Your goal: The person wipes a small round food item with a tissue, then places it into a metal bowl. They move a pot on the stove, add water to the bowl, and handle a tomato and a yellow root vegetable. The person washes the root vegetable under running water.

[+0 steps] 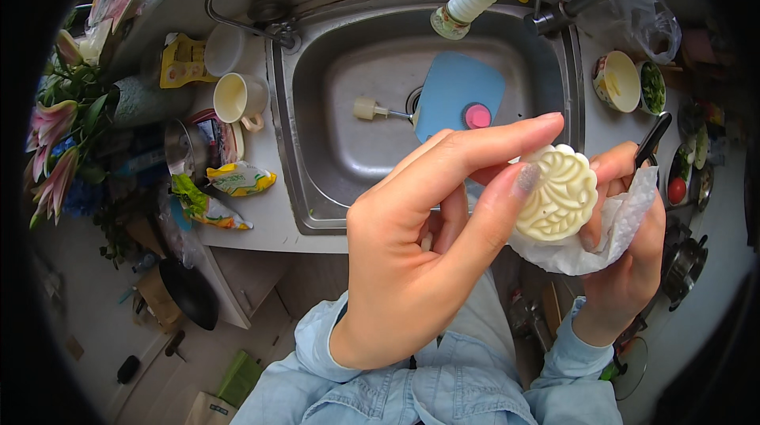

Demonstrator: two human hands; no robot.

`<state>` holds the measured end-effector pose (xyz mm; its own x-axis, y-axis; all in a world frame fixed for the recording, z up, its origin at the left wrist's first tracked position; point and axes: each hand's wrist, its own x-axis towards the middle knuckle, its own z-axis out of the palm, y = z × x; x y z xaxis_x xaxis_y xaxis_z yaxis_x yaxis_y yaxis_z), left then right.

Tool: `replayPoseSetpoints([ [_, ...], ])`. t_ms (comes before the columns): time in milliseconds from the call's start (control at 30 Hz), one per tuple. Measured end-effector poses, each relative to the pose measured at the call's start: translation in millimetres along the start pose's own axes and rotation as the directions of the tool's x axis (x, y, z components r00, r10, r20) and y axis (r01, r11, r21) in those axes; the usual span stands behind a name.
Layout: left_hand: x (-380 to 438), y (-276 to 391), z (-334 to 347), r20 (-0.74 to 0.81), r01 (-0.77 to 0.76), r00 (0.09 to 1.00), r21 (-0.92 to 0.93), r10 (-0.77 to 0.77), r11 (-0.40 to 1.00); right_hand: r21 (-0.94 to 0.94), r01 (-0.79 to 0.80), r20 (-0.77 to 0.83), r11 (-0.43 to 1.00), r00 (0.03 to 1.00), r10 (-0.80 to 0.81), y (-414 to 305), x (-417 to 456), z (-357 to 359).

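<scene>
A cream-coloured round piece with a scalloped edge and a raised flower pattern (pixel 557 194) is pinched at its left rim between the thumb and fingers of my left hand (pixel 424 252). My right hand (pixel 629 247) holds a crumpled white paper towel (pixel 588 255) beneath the piece, its fingers at the piece's right side. Behind the hands, inside the steel sink (pixel 368 163), lie a blue flexible sheet (pixel 454 89), a pink round part (pixel 477 116) on the sheet, and a cream plunger-like tool with a metal rod (pixel 368 109).
Left of the sink stand a cream mug (pixel 234 98), a plastic tub (pixel 224 49) and yellow-green packets (pixel 240 178). A white tap extension (pixel 472 0) hangs over the basin. At right are a bowl (pixel 617 80) and a cup of chopped greens (pixel 652 87).
</scene>
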<state>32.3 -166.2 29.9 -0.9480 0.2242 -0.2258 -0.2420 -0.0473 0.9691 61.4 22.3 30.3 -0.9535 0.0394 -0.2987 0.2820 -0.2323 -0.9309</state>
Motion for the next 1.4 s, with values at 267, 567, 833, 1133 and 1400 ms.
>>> replayPoseSetpoints([
  [267, -3.7, 3.3, 3.9, -0.007, 0.061, 0.998, 0.051, -0.061, 0.997, -0.092, -0.048, -0.132, 0.995, 0.991, 0.036, -5.0, 1.5, 19.3],
  [567, -6.4, 7.0, 9.5, 0.001, 0.09, 0.996, -0.041, -0.09, 0.995, -0.154, -0.176, -0.157, 0.972, 0.976, 0.152, -8.9, -0.4, 18.2],
  [833, -11.7, -20.2, 27.2, -0.142, -0.105, 0.984, 0.038, 0.109, 0.994, -0.149, -0.054, -0.059, 0.987, 0.997, 0.046, 1.8, -1.6, 22.4],
  [1133, -6.6, -19.9, 30.1, -0.198, -0.125, 0.972, 0.022, 0.127, 0.992, -0.088, -0.026, -0.128, 0.996, 0.992, 0.014, 7.6, -1.0, 36.6],
  [1400, -1.4, -1.6, 22.8, -0.106, -0.014, 0.994, -0.165, -0.004, 0.986, 0.099, 0.023, -0.139, 0.995, 0.99, -0.009, 4.9, -5.5, 15.0],
])
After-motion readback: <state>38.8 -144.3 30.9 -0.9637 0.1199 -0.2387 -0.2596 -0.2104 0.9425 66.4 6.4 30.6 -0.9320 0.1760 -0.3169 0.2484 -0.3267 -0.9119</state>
